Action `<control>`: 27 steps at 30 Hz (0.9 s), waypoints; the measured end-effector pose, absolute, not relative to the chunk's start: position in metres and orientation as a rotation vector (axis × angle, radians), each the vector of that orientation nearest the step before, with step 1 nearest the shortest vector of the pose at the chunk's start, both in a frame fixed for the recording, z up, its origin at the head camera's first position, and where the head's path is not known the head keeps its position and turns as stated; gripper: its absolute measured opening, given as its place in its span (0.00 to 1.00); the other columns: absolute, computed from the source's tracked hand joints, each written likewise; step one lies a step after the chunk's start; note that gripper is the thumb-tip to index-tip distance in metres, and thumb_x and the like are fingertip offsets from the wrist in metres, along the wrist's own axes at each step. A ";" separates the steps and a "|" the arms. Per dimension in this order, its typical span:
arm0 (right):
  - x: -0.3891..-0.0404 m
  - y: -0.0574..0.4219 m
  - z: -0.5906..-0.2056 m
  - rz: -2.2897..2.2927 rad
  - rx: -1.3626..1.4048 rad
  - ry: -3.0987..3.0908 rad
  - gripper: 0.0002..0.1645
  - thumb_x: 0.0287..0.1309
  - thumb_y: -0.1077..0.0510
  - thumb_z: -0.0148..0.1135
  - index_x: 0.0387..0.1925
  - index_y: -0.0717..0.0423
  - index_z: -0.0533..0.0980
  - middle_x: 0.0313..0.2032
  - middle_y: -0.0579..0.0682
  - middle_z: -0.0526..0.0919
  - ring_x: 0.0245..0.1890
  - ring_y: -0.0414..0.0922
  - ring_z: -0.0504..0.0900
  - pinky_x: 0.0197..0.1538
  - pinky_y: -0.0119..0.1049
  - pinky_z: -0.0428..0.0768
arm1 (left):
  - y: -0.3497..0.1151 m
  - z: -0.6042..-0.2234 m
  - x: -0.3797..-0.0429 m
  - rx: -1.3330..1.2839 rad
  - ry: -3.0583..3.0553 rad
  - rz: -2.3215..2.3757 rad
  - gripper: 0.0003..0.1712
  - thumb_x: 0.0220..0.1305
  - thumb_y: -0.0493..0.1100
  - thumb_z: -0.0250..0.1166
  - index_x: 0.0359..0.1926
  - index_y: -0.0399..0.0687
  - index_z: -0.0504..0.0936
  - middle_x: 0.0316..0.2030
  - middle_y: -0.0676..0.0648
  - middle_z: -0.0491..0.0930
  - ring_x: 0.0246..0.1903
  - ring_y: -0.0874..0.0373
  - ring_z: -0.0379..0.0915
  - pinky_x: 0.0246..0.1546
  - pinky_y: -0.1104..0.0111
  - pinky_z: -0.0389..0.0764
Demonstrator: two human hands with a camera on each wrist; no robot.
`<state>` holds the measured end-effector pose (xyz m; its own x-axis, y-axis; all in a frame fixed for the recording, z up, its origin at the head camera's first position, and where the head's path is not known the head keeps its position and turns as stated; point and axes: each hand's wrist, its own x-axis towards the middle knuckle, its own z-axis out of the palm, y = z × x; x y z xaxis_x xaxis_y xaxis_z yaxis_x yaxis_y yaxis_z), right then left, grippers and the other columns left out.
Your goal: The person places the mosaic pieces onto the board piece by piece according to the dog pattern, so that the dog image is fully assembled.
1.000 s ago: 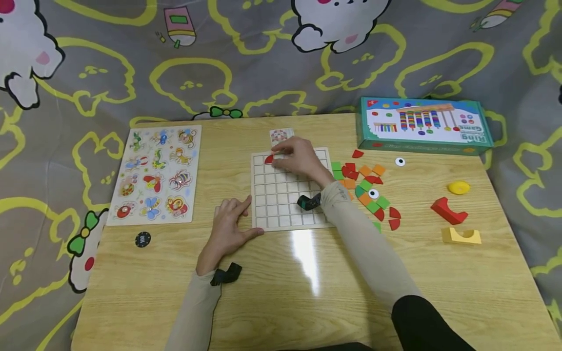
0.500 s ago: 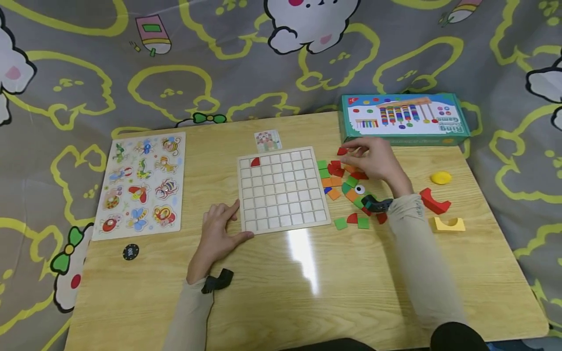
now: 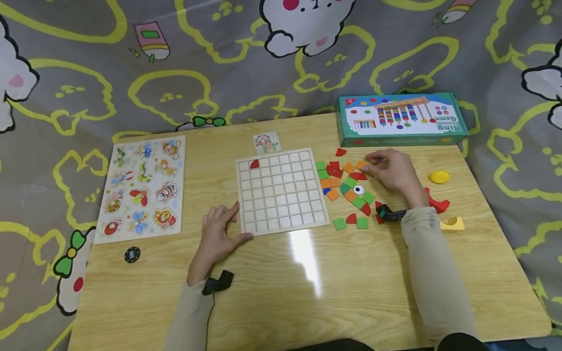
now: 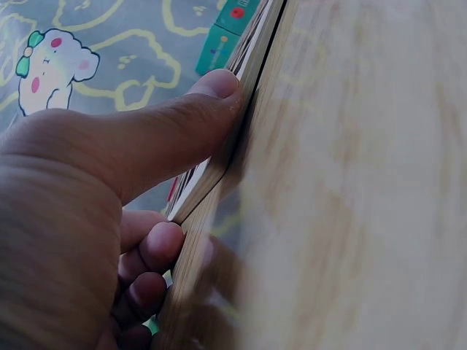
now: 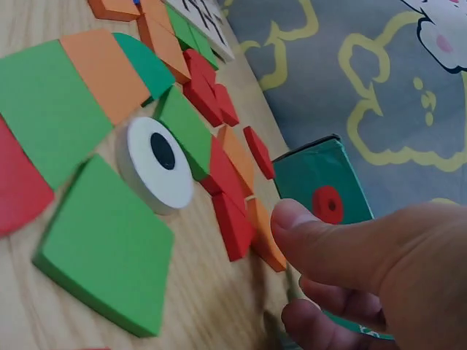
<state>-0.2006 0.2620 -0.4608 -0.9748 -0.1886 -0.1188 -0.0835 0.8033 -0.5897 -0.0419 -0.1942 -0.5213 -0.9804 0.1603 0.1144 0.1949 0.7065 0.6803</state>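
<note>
My left hand (image 3: 217,236) rests at the near left corner of a wooden grid board (image 3: 281,192). In the left wrist view its thumb (image 4: 215,84) lies along the board's edge, the other fingers loosely bent round the corner. One red quarter-round tile (image 3: 254,164) sits in the board's top row. To the right of the board, my right hand (image 3: 392,173) hovers at the loose tiles with thumb and fingers apart. Its fingertips are right beside an orange square tile (image 5: 264,237); nothing is gripped. Near it lie a white eye disc (image 5: 155,164) and a green square tile (image 5: 109,244).
A picture card (image 3: 266,142) lies behind the board. An insect puzzle (image 3: 151,190) and a black chip (image 3: 131,254) are at the left. A green game box (image 3: 401,119) stands back right, with a yellow oval (image 3: 439,176) and a yellow notched block (image 3: 452,223) nearer.
My right hand has let go of the red tile on the board and moved right, first to a loose red tile, then to the orange one. The left hand stays at the board.
</note>
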 end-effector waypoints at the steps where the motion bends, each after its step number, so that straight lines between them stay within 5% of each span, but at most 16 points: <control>1: -0.201 0.261 -0.463 -0.893 -0.210 2.827 0.24 0.63 0.48 0.66 0.54 0.58 0.80 0.46 0.60 0.82 0.43 0.55 0.82 0.48 0.51 0.75 | -0.194 -0.521 -0.042 -0.296 -2.861 -1.149 0.55 0.42 0.58 0.81 0.69 0.44 0.69 0.33 0.53 0.68 0.35 0.58 0.53 0.42 0.63 0.52; 11: -0.201 0.256 -0.470 -0.852 -0.142 2.854 0.18 0.63 0.49 0.65 0.46 0.58 0.80 0.41 0.59 0.83 0.42 0.55 0.80 0.56 0.54 0.66 | -0.193 -0.519 -0.040 -0.303 -2.844 -1.163 0.54 0.41 0.56 0.81 0.69 0.42 0.70 0.33 0.51 0.69 0.35 0.57 0.53 0.41 0.62 0.51; 27: -0.205 0.245 -0.460 -1.171 -0.245 2.751 0.17 0.69 0.48 0.57 0.47 0.57 0.71 0.40 0.59 0.85 0.37 0.52 0.83 0.38 0.31 0.75 | -0.194 -0.523 -0.041 -0.309 -2.838 -1.141 0.54 0.42 0.58 0.81 0.69 0.43 0.70 0.32 0.53 0.68 0.34 0.57 0.53 0.41 0.63 0.51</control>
<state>-0.2046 0.2453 -0.4600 -0.9768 -0.2040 -0.0658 -0.0941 0.6836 -0.7238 -0.0410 -0.1939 -0.5228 -0.9776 0.1602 0.1366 0.2102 0.7048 0.6775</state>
